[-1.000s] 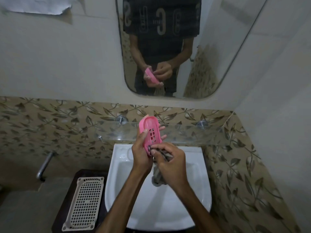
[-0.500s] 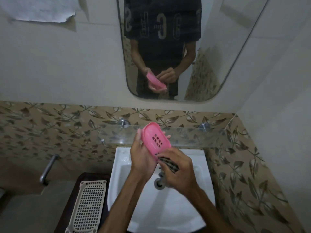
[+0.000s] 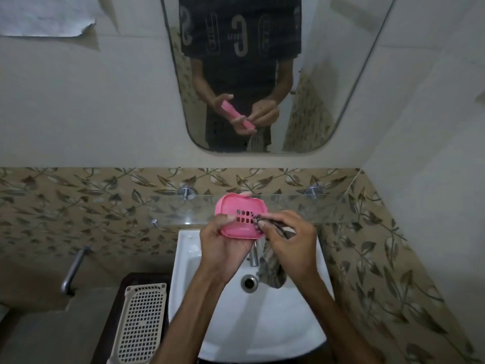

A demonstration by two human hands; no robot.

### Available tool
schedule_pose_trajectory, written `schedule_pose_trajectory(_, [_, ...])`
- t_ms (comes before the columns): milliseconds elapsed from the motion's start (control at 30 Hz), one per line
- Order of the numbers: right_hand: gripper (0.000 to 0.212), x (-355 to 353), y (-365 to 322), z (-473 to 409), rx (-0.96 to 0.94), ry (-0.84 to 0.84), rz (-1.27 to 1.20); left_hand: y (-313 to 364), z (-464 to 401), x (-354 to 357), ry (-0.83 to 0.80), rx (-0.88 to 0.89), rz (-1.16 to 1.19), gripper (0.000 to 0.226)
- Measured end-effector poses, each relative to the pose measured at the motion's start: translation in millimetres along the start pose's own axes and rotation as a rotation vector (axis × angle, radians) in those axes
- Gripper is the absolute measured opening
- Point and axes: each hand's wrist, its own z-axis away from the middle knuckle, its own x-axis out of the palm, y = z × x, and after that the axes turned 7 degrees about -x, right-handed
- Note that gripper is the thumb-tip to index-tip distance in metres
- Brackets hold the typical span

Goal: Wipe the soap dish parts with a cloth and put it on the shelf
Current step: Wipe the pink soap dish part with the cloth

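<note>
The pink dish (image 3: 241, 215) is held in the left hand (image 3: 223, 245) above the sink (image 3: 262, 324), in front of the glass shelf (image 3: 301, 208). It is gripped at its near left edge: the thumb is laid on the inner face beside the slots, and fingertips are seen past the far rim, so the dish is cradled from beneath. Its open face is turned up and tilted toward the camera, and most of its body extends away from the palm, up and to the right of the grip.

The right hand (image 3: 291, 240) is closed on a dark patterned cloth (image 3: 270, 269). A pinched end of the cloth is pressed by the thumb and forefinger against the right end of the slots, just right of the left thumb. The rest of the cloth hangs down below the right palm, in front of the tap (image 3: 253, 254) and over the basin near the drain (image 3: 249, 282).

The two hands are close together, nearly touching at the dish's near right corner. A beige perforated tray (image 3: 141, 324) lies on the dark counter to the left of the sink, well apart from both hands. The dish and both hands are reflected in the mirror (image 3: 315, 74) above.
</note>
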Motion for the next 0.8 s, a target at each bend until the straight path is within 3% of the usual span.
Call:
schedule_pose_trajectory(133, [0.017, 18, -11, 6, -0.049, 0.05, 0.027, -7, -2, 6, 0.029, 0.059, 0.047, 0.082])
schedule_pose_trajectory(233, [0.016, 18, -8, 0, 0.067, 0.104, 0.05, -8, -3, 5, 0.014, 0.106, 0.086, 0.079])
schedule_pose_trajectory(367, [0.012, 22, -15, 9, -0.095, 0.049, 0.071, -9, -3, 1, 0.09, 0.1, 0.078, 0.08])
schedule_pose_trajectory(467, [0.018, 19, -9, 3, 0.096, 0.077, 0.021, -12, -3, 0, 0.08, 0.124, 0.116, 0.079])
schedule_pose_trajectory(600, [0.014, 28, -23, 13, -0.065, -0.001, -0.008, -12, -6, -2, 0.122, 0.122, 0.054, 0.078])
schedule_pose_trajectory(700, [0.02, 28, -13, 3, 0.117, 0.048, -0.052, -17, -6, -5, 0.141, 0.126, 0.078, 0.063])
schedule_pose_trajectory(800, [0.023, 42, -31, 8, -0.031, 0.033, -0.051, -21, -9, -7, 0.196, 0.07, 0.094, 0.041])
